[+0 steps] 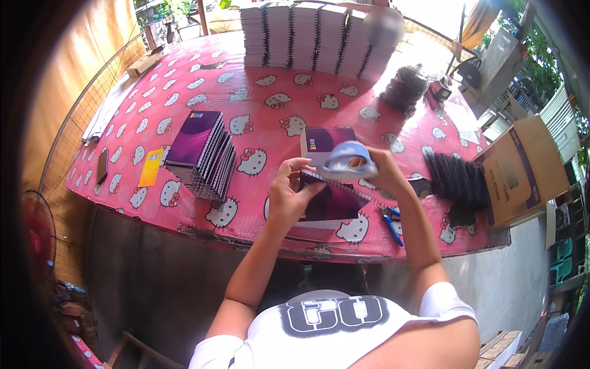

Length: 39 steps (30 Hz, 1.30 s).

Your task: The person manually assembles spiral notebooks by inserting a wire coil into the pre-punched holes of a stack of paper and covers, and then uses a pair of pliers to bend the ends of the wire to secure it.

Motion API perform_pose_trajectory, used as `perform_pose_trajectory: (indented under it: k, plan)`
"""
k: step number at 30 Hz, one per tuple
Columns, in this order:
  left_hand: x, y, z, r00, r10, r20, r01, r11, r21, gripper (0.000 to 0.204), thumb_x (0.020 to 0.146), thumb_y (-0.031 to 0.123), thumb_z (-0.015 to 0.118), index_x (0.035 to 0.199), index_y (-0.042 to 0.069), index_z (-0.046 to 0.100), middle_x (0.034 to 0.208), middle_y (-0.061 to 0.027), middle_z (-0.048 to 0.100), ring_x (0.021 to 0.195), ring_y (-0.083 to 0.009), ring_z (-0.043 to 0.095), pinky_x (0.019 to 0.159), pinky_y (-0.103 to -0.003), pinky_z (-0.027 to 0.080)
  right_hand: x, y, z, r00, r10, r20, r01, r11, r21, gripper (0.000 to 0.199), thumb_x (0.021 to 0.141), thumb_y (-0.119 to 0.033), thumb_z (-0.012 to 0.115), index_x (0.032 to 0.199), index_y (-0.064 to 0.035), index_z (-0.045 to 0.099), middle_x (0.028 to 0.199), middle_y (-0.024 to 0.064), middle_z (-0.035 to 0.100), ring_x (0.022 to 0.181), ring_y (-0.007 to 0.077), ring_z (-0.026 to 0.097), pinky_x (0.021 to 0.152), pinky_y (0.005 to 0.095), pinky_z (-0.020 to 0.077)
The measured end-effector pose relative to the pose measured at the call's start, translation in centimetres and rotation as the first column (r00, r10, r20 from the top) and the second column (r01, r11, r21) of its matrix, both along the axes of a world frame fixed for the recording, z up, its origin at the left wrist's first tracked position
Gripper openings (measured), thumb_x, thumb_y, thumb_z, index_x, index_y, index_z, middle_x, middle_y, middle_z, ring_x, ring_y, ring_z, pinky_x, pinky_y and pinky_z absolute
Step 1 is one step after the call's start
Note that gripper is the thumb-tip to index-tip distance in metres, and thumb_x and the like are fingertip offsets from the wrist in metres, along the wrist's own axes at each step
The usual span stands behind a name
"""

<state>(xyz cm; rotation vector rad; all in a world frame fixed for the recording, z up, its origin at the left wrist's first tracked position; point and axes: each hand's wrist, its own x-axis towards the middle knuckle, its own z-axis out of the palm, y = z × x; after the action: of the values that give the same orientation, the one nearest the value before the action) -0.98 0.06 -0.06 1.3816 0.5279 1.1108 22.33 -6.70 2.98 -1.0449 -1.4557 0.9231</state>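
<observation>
A purple-covered notebook [335, 206] lies in front of me near the table's front edge. My left hand [290, 192] grips its left end, the thumb on top and the fingers curled at the edge. My right hand [382, 167] is closed round a light-blue and white tool with a loop handle [337, 165], held over the notebook's upper edge. The tool's exact kind is not clear, and its underside is hidden. Just behind lies another purple notebook [329, 136], partly covered by the tool. Blue-handled cutting pliers [392, 229] rest to the right of the notebook.
A stack of purple spiral notebooks [193, 147] stands left, beside a yellow packet [150, 167] and a dark phone-like slab [102, 166]. Tall piles of bound books [301, 37] line the back. Black binding coils [458, 178] lie right, next to an open cardboard box [516, 166].
</observation>
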Motion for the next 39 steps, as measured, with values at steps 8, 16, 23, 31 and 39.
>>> perform_pose_trajectory:
  k: [8, 16, 23, 31, 39]
  plan:
    - [-1.8, 0.4, -0.9, 0.982, -0.045, 0.186, 0.096, 0.957, -0.272, 0.026, 0.080, -0.012, 0.069, 0.104, -0.003, 0.069, 0.101, -0.0087, 0.070, 0.091, -0.0114, 0.066, 0.076, -0.022, 0.055, 0.4, 1.2, -0.5, 0.788, -0.368, 0.493, 0.401, 0.915, 0.042, 0.043, 0.069, 0.011, 0.065, 0.110, -0.0039, 0.066, 0.090, 0.0068, 0.071, 0.085, 0.0108, 0.064, 0.075, 0.0271, 0.0513]
    - [-0.7, -0.3, 0.7, 0.986, -0.032, 0.161, 0.015, 0.994, 0.105, 0.022, 0.077, -0.010, 0.073, 0.094, 0.001, 0.063, 0.100, -0.0114, 0.068, 0.091, -0.0154, 0.066, 0.077, -0.026, 0.057, 8.3, -6.5, -6.0, 0.173, -0.562, 0.809, 0.837, 0.516, 0.179, 0.050, 0.074, -0.022, 0.075, 0.118, -0.0039, 0.062, 0.120, 0.0218, 0.060, 0.109, 0.0372, 0.059, 0.090, 0.0439, 0.0477]
    - [-4.6, -7.3, 2.8, 0.931, 0.326, 0.163, -0.363, 0.866, 0.345, 0.023, 0.076, -0.011, 0.074, 0.089, 0.001, 0.059, 0.102, -0.0181, 0.065, 0.091, -0.0206, 0.066, 0.084, -0.031, 0.056, 0.0, -15.0, -5.7, 0.202, -0.680, 0.705, 0.929, 0.361, 0.081, 0.050, 0.073, -0.025, 0.079, 0.111, 0.0041, 0.062, 0.135, 0.0267, 0.049, 0.124, 0.0396, 0.048, 0.103, 0.0448, 0.0392]
    - [-9.3, -5.9, 6.2, 0.826, 0.534, 0.179, -0.535, 0.644, 0.547, 0.024, 0.075, -0.009, 0.075, 0.090, 0.002, 0.059, 0.094, -0.0143, 0.067, 0.090, -0.0259, 0.067, 0.080, -0.036, 0.057, -3.4, -18.3, -3.0, 0.280, -0.574, 0.769, 0.904, 0.428, -0.010, 0.064, 0.070, -0.023, 0.081, 0.122, 0.0030, 0.056, 0.143, 0.0239, 0.040, 0.132, 0.0387, 0.040, 0.108, 0.0440, 0.0340]
    - [-2.1, -5.7, 0.2, 0.952, 0.240, -0.191, -0.020, 0.669, 0.743, 0.024, 0.075, -0.004, 0.076, 0.095, 0.001, 0.065, 0.100, -0.0119, 0.069, 0.093, -0.0226, 0.067, 0.080, -0.033, 0.055, -0.7, -16.0, -8.2, 0.215, -0.410, 0.886, 0.732, 0.668, 0.132, 0.059, 0.084, -0.032, 0.066, 0.131, -0.0018, 0.049, 0.135, 0.0167, 0.047, 0.132, 0.0341, 0.037, 0.110, 0.0504, 0.0258]
